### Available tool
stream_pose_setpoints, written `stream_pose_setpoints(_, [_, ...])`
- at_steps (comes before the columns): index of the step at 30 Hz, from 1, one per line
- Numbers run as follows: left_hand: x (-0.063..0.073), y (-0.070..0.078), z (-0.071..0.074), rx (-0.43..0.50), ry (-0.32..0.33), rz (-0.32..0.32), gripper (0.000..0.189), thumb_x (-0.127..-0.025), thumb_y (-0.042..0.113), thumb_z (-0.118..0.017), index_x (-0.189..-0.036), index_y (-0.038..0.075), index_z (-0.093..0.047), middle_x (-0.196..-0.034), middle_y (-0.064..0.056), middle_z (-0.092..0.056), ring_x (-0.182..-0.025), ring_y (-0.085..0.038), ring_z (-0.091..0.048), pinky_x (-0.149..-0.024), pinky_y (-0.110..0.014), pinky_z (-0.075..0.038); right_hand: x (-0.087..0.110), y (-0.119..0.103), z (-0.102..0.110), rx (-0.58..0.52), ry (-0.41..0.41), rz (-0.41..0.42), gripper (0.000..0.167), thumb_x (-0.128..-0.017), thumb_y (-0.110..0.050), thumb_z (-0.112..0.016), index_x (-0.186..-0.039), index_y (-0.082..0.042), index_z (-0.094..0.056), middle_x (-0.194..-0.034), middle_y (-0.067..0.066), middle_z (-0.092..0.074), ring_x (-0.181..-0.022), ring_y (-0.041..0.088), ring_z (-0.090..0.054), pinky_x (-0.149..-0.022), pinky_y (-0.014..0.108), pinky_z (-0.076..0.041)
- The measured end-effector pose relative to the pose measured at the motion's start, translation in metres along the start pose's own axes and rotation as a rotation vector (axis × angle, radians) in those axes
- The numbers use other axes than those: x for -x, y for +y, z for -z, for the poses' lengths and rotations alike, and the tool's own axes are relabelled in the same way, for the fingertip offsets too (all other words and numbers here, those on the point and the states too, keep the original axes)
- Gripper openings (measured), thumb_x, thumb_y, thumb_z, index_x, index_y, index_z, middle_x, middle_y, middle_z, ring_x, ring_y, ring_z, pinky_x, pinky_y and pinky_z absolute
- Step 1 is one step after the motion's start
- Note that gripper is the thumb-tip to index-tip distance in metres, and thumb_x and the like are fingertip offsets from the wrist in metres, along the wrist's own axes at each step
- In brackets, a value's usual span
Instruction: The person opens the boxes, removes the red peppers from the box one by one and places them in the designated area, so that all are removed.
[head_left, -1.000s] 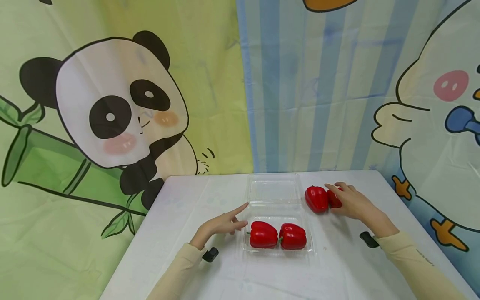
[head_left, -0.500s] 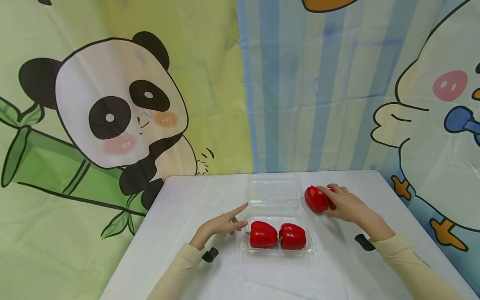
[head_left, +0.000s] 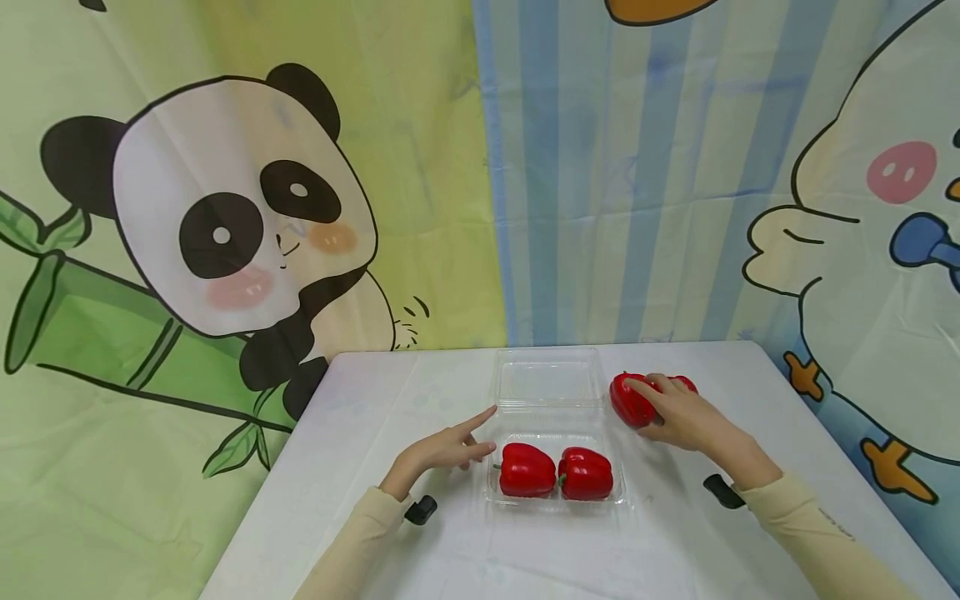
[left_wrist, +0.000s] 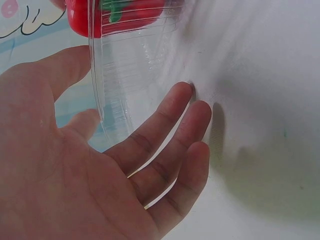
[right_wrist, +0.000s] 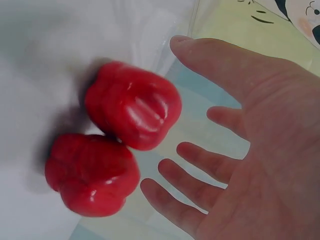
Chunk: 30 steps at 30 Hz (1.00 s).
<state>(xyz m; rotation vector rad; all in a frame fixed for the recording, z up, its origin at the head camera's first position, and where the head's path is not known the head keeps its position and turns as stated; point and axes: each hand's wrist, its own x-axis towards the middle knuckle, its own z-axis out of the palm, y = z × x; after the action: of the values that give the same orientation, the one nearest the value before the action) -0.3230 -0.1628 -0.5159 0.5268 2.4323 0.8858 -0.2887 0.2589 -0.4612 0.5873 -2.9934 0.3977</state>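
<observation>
Two red bell peppers, the left one (head_left: 527,469) and the right one (head_left: 586,473), lie in the base of a clear plastic clamshell box (head_left: 491,493). My left hand (head_left: 442,450) is at the box's left side, fingers extended, thumb by the clear wall (left_wrist: 96,75). Outside the box, at its right, sit two more bell peppers side by side: a left one (head_left: 627,398) (right_wrist: 135,105) and a right one (head_left: 687,382) (right_wrist: 92,175). Over these two reaches my right hand (head_left: 686,417), fingers spread and apart from the peppers in the right wrist view, partly hiding both in the head view.
The box's clear lid (head_left: 547,379) lies folded back flat behind its base. A white table (head_left: 420,533) carries everything. Behind its far edge hang a panda-printed curtain (head_left: 420,167) and a striped one (head_left: 615,167).
My right hand has moved left, from over the outer right pepper to over the outer left one, uncovering part of the right pepper. My left hand and the boxed peppers stay put.
</observation>
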Motion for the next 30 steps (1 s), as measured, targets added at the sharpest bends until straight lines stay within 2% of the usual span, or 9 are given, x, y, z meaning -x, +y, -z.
stream_pose_setpoints(10, [-0.001, -0.001, -0.001, -0.001, 0.001, -0.002, 0.076, -0.097, 0.053, -0.058, -0.160, 0.042, -0.018, -0.102, -0.004, -0.070, -0.081, -0.021, -0.066, -0.077, -0.039, -0.051, -0.002, -0.014, 0.000, -0.026, -0.045, 0.001, 0.089, -0.075, -0.026, -0.089, -0.150, -0.016, -0.043, -0.142, 0.024, -0.047, -0.128, 0.048, -0.046, -0.081, 0.059, -0.056])
stream_pose_setpoints(30, [0.001, -0.001, 0.000, -0.005, -0.004, -0.017, 0.077, -0.097, 0.055, -0.057, -0.160, 0.043, -0.016, -0.105, -0.002, -0.070, -0.082, -0.020, -0.067, -0.076, -0.038, -0.051, -0.010, -0.029, -0.002, -0.023, -0.032, 0.105, 0.089, -0.073, -0.028, -0.090, -0.149, -0.015, -0.046, -0.141, 0.020, -0.051, -0.128, 0.044, -0.050, -0.081, 0.054, -0.058])
